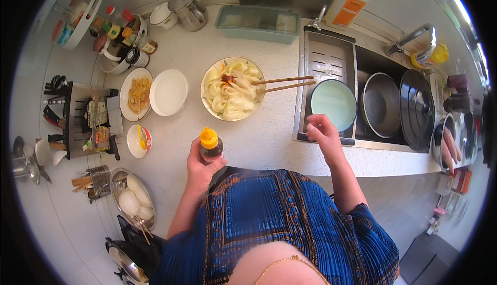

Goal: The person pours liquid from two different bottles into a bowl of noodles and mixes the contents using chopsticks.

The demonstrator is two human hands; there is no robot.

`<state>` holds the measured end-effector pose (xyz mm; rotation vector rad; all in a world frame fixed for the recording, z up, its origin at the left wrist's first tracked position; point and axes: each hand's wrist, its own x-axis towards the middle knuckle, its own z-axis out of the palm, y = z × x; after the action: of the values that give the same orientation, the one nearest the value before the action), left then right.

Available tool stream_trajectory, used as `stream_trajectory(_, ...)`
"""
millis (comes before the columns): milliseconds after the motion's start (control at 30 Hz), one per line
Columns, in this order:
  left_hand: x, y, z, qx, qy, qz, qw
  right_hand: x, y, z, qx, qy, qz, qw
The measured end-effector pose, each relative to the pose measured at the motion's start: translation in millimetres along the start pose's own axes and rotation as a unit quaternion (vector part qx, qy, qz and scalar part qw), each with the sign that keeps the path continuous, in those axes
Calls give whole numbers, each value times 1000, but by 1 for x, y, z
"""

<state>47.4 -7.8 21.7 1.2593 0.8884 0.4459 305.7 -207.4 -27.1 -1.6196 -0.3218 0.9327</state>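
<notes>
Glossy bottle (211, 147), wooden chopsticks (284, 83)

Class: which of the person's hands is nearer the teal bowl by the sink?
Right. The right hand hovers just below-left of the teal bowl; the left hand holds a bottle farther left.

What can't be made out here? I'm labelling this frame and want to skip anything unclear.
All in the head view:
- Bottle: its lower part is hidden by the left hand; the label is too small to tell.
- Right hand: whether its fingers pinch anything is too small to tell.
- Sink: its bottom is hidden by the pan and lid.
- Knife rack: warped near the rim; its tools are unclear.
</notes>
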Motion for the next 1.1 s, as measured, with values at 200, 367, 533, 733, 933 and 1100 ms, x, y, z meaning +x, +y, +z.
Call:
stream_trajectory(200,16,-3,-4,31,-32,25,999,-23,8,10,40,33,7,999)
stream_trajectory(367,25,-9,-3,23,-48,21,998,-45,-4,0,-40,50,3,998)
stream_trajectory(533,39,-29,-6,-60,-28,52,996,-63,-31,-82,-32,232,-35,972)
stream_trajectory(733,35,11,47,21,31,193,980,-54,-52,-266,-63,448,-215,866)
stream_trajectory(933,19,25,154,10,60,243,968,-59,-74,-476,7,564,-249,787)
stream_trajectory(1100,7,39,244,-5,66,221,973,-44,-75,-621,52,628,-244,737)
